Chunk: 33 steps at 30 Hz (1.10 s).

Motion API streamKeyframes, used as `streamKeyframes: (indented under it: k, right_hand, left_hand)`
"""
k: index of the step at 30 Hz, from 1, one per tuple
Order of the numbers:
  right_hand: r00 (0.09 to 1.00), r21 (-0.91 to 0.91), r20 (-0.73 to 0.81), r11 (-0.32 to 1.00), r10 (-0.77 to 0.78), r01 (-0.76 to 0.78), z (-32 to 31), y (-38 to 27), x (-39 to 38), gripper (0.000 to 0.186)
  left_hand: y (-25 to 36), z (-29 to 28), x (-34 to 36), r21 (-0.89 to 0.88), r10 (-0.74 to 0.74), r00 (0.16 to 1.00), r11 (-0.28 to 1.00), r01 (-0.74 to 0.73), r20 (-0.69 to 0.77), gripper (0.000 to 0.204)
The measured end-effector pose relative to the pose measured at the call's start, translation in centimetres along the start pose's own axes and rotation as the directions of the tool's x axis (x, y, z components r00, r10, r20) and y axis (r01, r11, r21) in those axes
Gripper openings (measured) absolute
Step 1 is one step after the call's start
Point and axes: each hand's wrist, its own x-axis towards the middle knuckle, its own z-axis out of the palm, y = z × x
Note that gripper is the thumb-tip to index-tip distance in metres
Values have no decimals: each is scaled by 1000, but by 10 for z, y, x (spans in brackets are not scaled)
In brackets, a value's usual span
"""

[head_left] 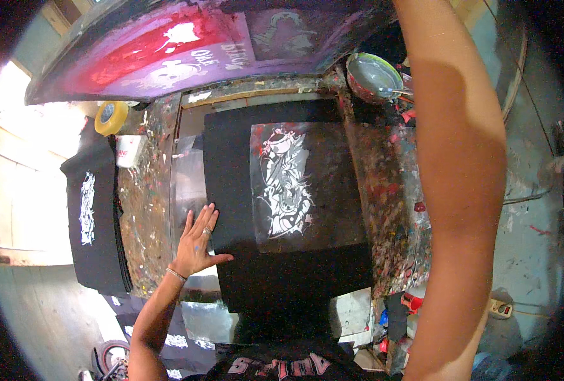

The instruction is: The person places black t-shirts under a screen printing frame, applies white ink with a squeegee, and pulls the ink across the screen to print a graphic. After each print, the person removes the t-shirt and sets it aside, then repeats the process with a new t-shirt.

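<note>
L hand [196,247] rests w/ fingers spread, thumb over the edge of the black cloth [291,276] just to its right; R hand's out of view, can't tell. Cloth's prob. light, soft, quick to crease; best held by plain edges, off the white print [284,184].

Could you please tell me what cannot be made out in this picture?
In the head view:
- Right hand: beyond the top edge; only the right arm shows, so any grip is unknown.
- Purple panel: far part cut off by the top edge.
- Black fabric: a patch behind the left hand, hidden by it.
</note>
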Motion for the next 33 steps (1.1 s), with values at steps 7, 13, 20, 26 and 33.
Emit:
streamKeyframes:
  k: [7, 13, 20, 26, 33]
  right_hand:
    - [973, -27, -30, 973, -228, 228, 5, 17, 13, 53]
    - [993, 4, -41, 994, -107, 107, 1, 9, 5, 56]
    - [1000, 85, -16, 996, -6, 8, -10, -8, -18, 60]
    - [997, 52, -64, 997, -47, 50, 1, 8, -5, 60]
    - [994, 23, -56, 995, -99, 100, 4, 7, -8, 58]
  left_hand:
    - [-2, 0, 4, 23, -11, 1000, 1000, 11, 16, 125]
    - [2, -2, 10, 39, -29, 999, 999, 27, 35, 125]
    - [-3, 6, 16, 59, -28, 999, 998, 27, 23, 127]
    - [-3, 11, 17, 57, -15, 1000, 998, 17, -19, 127]
    - [-3, 13, 19, 43, -14, 999, 999, 15, -32, 124]
